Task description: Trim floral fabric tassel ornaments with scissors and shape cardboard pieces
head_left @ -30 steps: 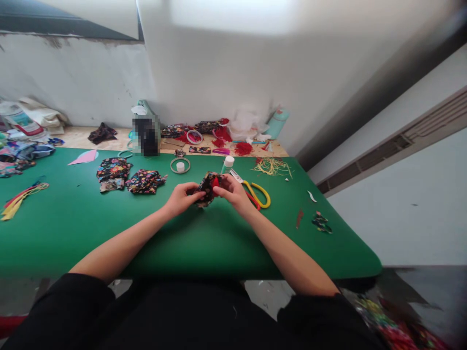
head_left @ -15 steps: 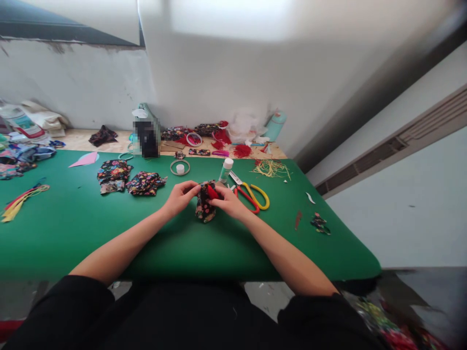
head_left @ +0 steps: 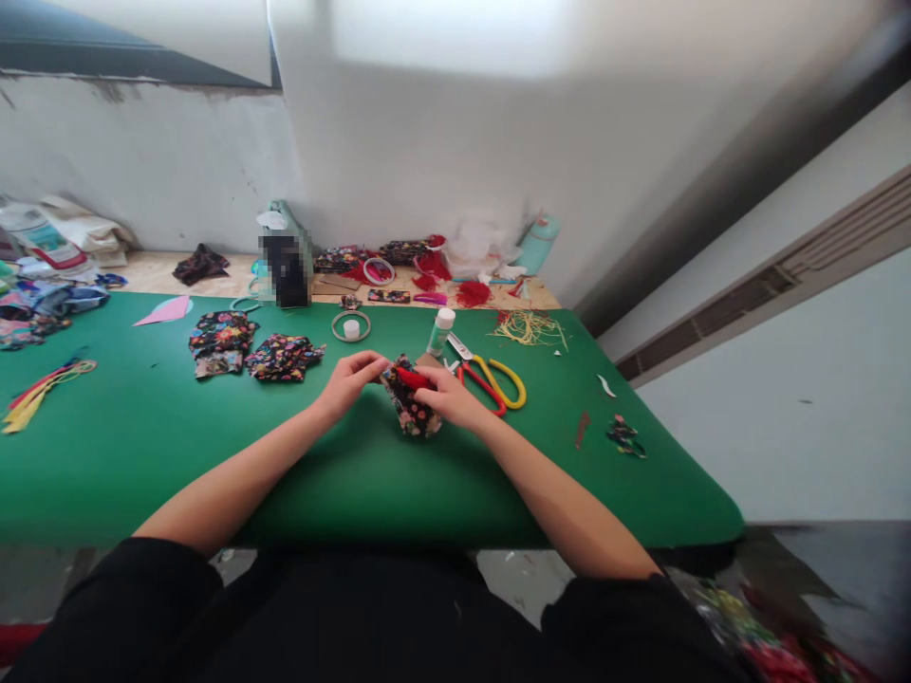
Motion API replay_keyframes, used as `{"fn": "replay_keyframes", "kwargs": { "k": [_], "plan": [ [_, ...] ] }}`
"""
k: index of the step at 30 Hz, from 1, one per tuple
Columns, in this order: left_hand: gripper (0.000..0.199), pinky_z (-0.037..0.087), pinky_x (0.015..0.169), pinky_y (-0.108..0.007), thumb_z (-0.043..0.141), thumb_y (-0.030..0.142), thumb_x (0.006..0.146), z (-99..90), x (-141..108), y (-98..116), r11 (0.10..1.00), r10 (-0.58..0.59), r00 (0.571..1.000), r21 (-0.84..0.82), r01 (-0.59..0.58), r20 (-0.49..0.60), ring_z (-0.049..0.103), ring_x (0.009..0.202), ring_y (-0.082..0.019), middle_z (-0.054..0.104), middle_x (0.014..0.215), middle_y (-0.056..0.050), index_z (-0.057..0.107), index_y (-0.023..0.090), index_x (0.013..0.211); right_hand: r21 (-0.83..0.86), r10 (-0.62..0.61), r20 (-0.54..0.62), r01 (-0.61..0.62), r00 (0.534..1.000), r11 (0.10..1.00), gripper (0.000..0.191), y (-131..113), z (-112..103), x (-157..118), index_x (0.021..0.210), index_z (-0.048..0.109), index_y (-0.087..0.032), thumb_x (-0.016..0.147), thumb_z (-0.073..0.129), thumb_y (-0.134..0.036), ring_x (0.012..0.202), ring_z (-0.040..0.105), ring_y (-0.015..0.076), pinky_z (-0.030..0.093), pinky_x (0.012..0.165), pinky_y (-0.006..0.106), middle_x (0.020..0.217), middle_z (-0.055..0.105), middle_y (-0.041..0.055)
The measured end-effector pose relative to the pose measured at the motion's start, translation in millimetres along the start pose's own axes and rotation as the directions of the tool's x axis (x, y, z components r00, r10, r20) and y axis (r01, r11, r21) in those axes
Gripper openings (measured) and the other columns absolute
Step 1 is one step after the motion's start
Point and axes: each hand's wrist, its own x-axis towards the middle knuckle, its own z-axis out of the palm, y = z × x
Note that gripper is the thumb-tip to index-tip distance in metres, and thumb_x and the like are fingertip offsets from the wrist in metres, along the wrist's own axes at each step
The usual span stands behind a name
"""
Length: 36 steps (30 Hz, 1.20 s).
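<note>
A black floral cloth piece (head_left: 417,417) with a red part (head_left: 413,378) at its top hangs between my hands, over the green table. My left hand (head_left: 350,381) is closed, thumb and forefinger pinching its upper left corner. On the other side, my right hand (head_left: 447,395) grips the cloth at the red part with thumb and fingers. Just beyond my right hand stands a glue stick (head_left: 441,332) with a white cap. Scissors with yellow and red handles (head_left: 504,384) lie to the right of that hand, blades pointing away.
Two floral cloth bundles (head_left: 285,359) lie left on the green table (head_left: 213,427). A grey ring (head_left: 334,327) surrounds a white cap (head_left: 351,329). Yellow strings (head_left: 530,328) and scraps (head_left: 624,434) lie right. A turquoise bottle (head_left: 538,244) leans at the back wall.
The lower end of the cloth has swung right, and more of the red part shows along its top. My hands stay in nearly the same place, both gripping it.
</note>
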Motion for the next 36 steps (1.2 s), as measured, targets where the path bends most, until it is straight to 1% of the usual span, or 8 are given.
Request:
{"fn": "replay_keyframes", "kwargs": {
  "k": [7, 11, 15, 20, 24, 26, 30, 36],
  "plan": [
    [0.032, 0.046, 0.064, -0.028, 0.068, 0.045, 0.066, 0.4, 0, 3, 0.996, 0.002, 1.0, 0.087, -0.005, 0.028, 0.053, 0.061, -0.012, 0.059, 0.062, 0.0, 0.06, 0.015, 0.067, -0.131, -0.015, 0.005, 0.015, 1.0, 0.991, 0.018, 2, 0, 0, 0.078, 0.057, -0.017, 0.068, 0.043, -0.023, 0.061, 0.049, 0.0143, 0.036, 0.056, 0.025, 0.065, 0.054, -0.0013],
    [0.033, 0.046, 0.065, -0.027, 0.068, 0.046, 0.066, 0.3, 0, 2, 0.999, -0.015, 0.999, 0.043, 0.013, 0.028, 0.052, 0.061, -0.012, 0.057, 0.062, 0.001, 0.058, 0.015, 0.067, -0.197, -0.035, -0.023, 0.03, 0.999, 0.98, 0.014, 5, -1, 1, 0.075, 0.055, -0.018, 0.069, 0.043, -0.024, 0.062, 0.049, 0.0147, 0.036, 0.055, 0.025, 0.065, 0.052, -0.0013],
    [0.037, 0.044, 0.063, -0.026, 0.062, 0.052, 0.07, 0.2, -1, 3, 0.998, -0.053, 0.998, -0.034, 0.054, 0.04, 0.051, 0.06, -0.011, 0.055, 0.063, 0.001, 0.057, 0.015, 0.068, -0.263, -0.074, 0.017, 0.075, 0.997, 0.962, 0.01, 3, -2, 0, 0.07, 0.051, -0.019, 0.068, 0.042, -0.023, 0.062, 0.048, 0.0151, 0.035, 0.056, 0.026, 0.065, 0.05, -0.0014],
    [0.033, 0.04, 0.059, -0.024, 0.069, 0.046, 0.065, 0.7, -1, 3, 0.994, -0.043, 0.996, 0.105, 0.035, 0.076, 0.049, 0.06, -0.011, 0.055, 0.063, 0.002, 0.058, 0.015, 0.069, -0.311, -0.09, 0.087, 0.113, 0.992, 0.944, 0.004, -3, -2, -3, 0.066, 0.045, -0.02, 0.068, 0.042, -0.021, 0.06, 0.047, 0.0143, 0.033, 0.057, 0.026, 0.062, 0.049, -0.0027],
    [0.032, 0.04, 0.06, -0.024, 0.067, 0.045, 0.066, 0.7, 0, 1, 0.995, -0.079, 0.995, 0.068, 0.075, 0.067, 0.049, 0.059, -0.01, 0.056, 0.063, 0.002, 0.059, 0.014, 0.069, -0.345, -0.093, 0.021, 0.094, 0.995, 0.934, 0.004, -3, -4, -3, 0.063, 0.045, -0.02, 0.067, 0.045, -0.02, 0.059, 0.046, 0.0137, 0.033, 0.056, 0.026, 0.06, 0.047, -0.0032],
    [0.032, 0.043, 0.062, -0.025, 0.069, 0.044, 0.064, 0.2, 1, 0, 0.995, -0.104, 0.994, -0.007, 0.104, 0.039, 0.051, 0.059, -0.01, 0.056, 0.063, 0.002, 0.059, 0.014, 0.07, -0.281, -0.083, -0.012, 0.077, 0.996, 0.957, 0.005, -2, -8, -3, 0.07, 0.05, -0.019, 0.064, 0.049, -0.019, 0.061, 0.049, 0.014, 0.037, 0.058, 0.027, 0.064, 0.05, -0.0031],
    [0.03, 0.045, 0.065, -0.025, 0.073, 0.04, 0.061, -1.5, 2, 0, 0.985, -0.129, 0.991, -0.122, 0.124, -0.037, 0.053, 0.059, -0.009, 0.058, 0.065, 0.003, 0.059, 0.015, 0.07, 0.046, -0.023, -0.03, 0.025, 0.999, 0.999, 0.035, 4, -19, 0, 0.093, 0.051, -0.019, 0.06, 0.062, -0.02, 0.071, 0.059, 0.0168, 0.048, 0.068, 0.031, 0.08, 0.061, -0.0002],
    [0.03, 0.048, 0.066, -0.029, 0.07, 0.042, 0.062, -3.4, 2, 4, 0.976, -0.146, 0.989, -0.166, 0.142, -0.016, 0.055, 0.059, -0.011, 0.058, 0.065, 0.001, 0.059, 0.015, 0.07, 0.303, 0.013, -0.277, 0.074, 0.961, 0.95, 0.051, 12, -27, 7, 0.102, 0.048, -0.023, 0.057, 0.073, -0.025, 0.084, 0.063, 0.0205, 0.054, 0.077, 0.039, 0.094, 0.062, 0.0021]
  ]
}}
